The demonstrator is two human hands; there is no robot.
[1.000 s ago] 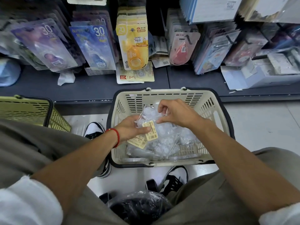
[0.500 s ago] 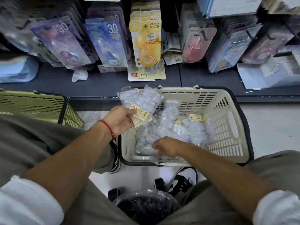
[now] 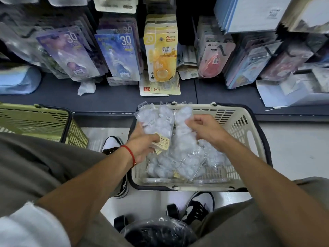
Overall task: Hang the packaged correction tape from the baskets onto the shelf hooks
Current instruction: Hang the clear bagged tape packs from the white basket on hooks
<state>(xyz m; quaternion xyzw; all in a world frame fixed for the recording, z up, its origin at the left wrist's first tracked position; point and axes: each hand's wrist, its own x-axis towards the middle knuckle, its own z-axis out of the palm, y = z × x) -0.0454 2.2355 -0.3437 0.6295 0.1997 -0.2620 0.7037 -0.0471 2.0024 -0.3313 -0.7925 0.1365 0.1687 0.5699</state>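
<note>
A cream basket stands on the floor before the shelf, holding several clear bags of white correction tape. My left hand grips one such bag by its yellow-labelled lower end, lifted over the basket's left side. My right hand pinches a second clear bag beside it, raised from the pile. Carded correction tapes hang on the shelf hooks above: purple, blue, yellow and pink.
A green basket sits at the left on the floor. The dark shelf ledge carries loose cards and a white box at right. My shoes and a black bagged object lie below.
My right hand rose from the bottom of the pile, lifting a second bag next to the one my left hand holds. The view shifted slightly.
</note>
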